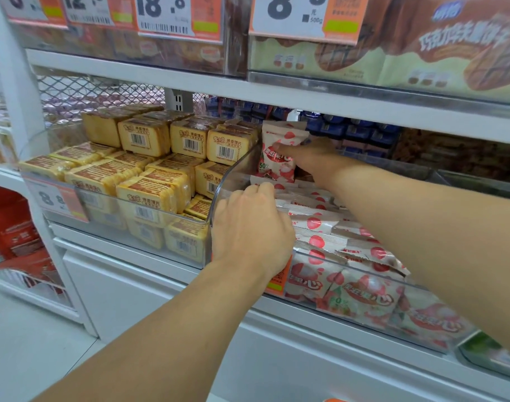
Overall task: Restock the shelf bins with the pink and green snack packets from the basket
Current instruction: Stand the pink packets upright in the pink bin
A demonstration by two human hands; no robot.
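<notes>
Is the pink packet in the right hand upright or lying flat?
Upright: the pink packet stands on end at the bin's back, pinched by the right hand.

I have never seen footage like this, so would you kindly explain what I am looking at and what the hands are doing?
There is no machine here: a person wears a camera on the head, looking forward and down at a shop shelf. The right hand reaches to the back of a clear bin and holds a pink snack packet upright. The left hand rests on the packets lying nearer the front. The neighbouring bin on the left holds yellow biscuit packs. Price tags hang on the shelf above.
</notes>
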